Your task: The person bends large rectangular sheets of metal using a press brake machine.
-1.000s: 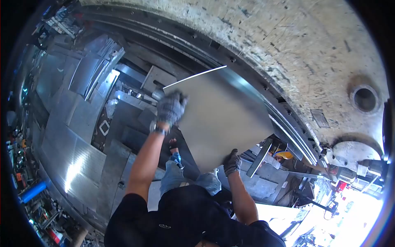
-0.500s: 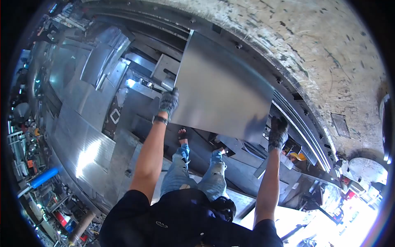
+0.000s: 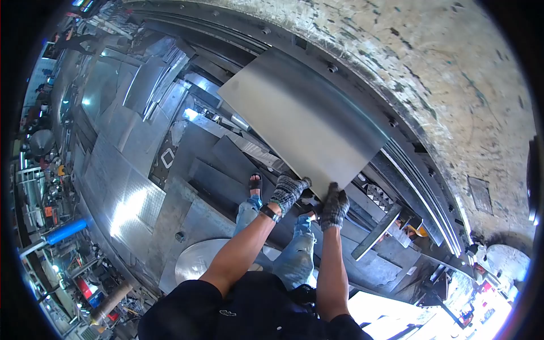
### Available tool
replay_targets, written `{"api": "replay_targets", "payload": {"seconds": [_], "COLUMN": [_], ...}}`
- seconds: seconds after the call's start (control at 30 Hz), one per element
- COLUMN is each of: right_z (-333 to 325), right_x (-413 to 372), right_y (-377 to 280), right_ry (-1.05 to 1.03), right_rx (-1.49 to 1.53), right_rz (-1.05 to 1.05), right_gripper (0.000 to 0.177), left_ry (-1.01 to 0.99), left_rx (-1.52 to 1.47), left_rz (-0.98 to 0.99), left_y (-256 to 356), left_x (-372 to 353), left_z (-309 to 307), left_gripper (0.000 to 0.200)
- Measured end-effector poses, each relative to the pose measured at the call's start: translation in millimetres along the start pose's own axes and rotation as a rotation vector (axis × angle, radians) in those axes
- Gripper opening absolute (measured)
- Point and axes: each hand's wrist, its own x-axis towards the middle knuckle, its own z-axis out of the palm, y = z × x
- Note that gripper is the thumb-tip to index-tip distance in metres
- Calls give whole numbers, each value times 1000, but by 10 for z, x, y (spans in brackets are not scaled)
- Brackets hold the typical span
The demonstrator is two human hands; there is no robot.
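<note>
A large, smooth rectangular metal sheet (image 3: pixel 300 116) lies tilted before me, its far edge against the dark machine bed (image 3: pixel 362 93). In a grey knit glove, my left hand (image 3: pixel 290 190) is closed on the sheet's near left edge, close to the corner. My right hand (image 3: pixel 333 208), gloved too, grips the near edge just right of that corner, thumb on top. The fingers beneath the sheet are hidden. A wristband (image 3: pixel 270 212) sits on my left wrist.
Thin metal plates (image 3: pixel 122 153) lie to the left, with a stack of bent sheets (image 3: pixel 148 85) among them. Long metal strips (image 3: pixel 422 192) run along the machine on the right. A round metal disc (image 3: pixel 198 258) lies by my legs. A blue cylinder (image 3: pixel 67 231) is at far left.
The sheet has turned, its near corner now pointing toward me. My left hand has moved right and my right hand left and down, so they are close together at that corner.
</note>
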Motion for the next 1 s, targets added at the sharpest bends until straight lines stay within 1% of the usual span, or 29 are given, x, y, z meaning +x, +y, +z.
{"api": "replay_targets", "payload": {"seconds": [0.03, 0.1, 0.13, 0.17, 0.23, 0.3, 0.33, 0.4, 0.43, 0.5, 0.53, 0.57, 0.6, 0.63, 0.67, 0.7, 0.73, 0.77, 0.8, 0.83, 0.87, 0.9, 0.97, 1.0], "right_z": [-51, -87, -75, -17, 32, -46, -25, -12, -187, -391, -400, -369, -309, -34, 62, 118, 132, 222, 201, 137, 52, -18, -133, -214], "right_x": [22, -68, -132, -239, -337, -318, -336, -301, -236, -108, 20, 115, 209, 255, 442, 563, 588, 522, 483, 412, 323, 254, 185, 166], "right_y": [57, 94, 41, -227, -474, -615, -684, -775, -661, -557, -484, -453, -439, -628, -616, -572, -557, -610, -625, -604, -575, -546, -365, -257], "right_ry": [8, 147, 203, 256, 283, 107, 119, -99, -124, -197, -193, -115, -39, 52, 112, 174, 209, 234, 199, 168, 173, 134, 84, 90], "right_rx": [-6, -59, 70, 197, 59, -207, -219, -235, -167, -150, -147, -97, -51, -20, 61, 142, -4, 25, 57, 86, 87, 65, 53, 104], "right_rz": [4, 97, 153, 204, 196, 272, 279, 261, 308, 266, 261, 226, 193, 141, 204, 270, 205, 181, 239, 302, 316, 327, 343, 353], "right_gripper": [36, 32, 31, 30, 33, 37, 37, 43, 46, 47, 47, 44, 42, 40, 39, 39, 37, 35, 35, 35, 35, 33, 33, 35], "left_ry": [-10, 127, 211, 296, 527, 686, 672, 604, 591, 421, 381, 332, 330, 278, 228, 230, 222, 214, 80, 76, 24, -24, -99, -53], "left_rx": [-4, -36, -125, -216, -519, -719, -725, -743, -747, -382, -567, -748, -747, -706, -660, -655, -465, -270, -120, -111, -28, 53, -3, 437], "left_rz": [0, 40, -11, -68, -112, -389, -400, -93, -100, -54, -128, -207, -209, -239, -270, -274, -272, -267, -178, -185, -157, -125, 182, 512], "left_y": [-59, -352, -568, -800, -1093, -1207, -1253, -1344, -1456, -1682, -1724, -1760, -1830, -1912, -1985, -2000, -1980, -2045, -2307, -2304, -2183, -2090, -2045, -1944], "left_x": [45, 149, 342, 574, 816, 1208, 1219, 1239, 1131, 824, 763, 698, 630, 569, 519, 458, 414, 426, 450, 525, 644, 813, 1254, 1531], "left_z": [-139, -490, -694, -922, -1494, -2059, -2186, -2342, -2393, -2489, -2523, -2549, -2554, -2553, -2570, -2615, -2676, -2721, -2837, -2905, -3053, -3170, -3300, -3372], "left_gripper": [36, 30, 29, 29, 32, 36, 36, 34, 34, 34, 32, 30, 30, 29, 27, 27, 27, 28, 32, 32, 31, 30, 33, 38]}}
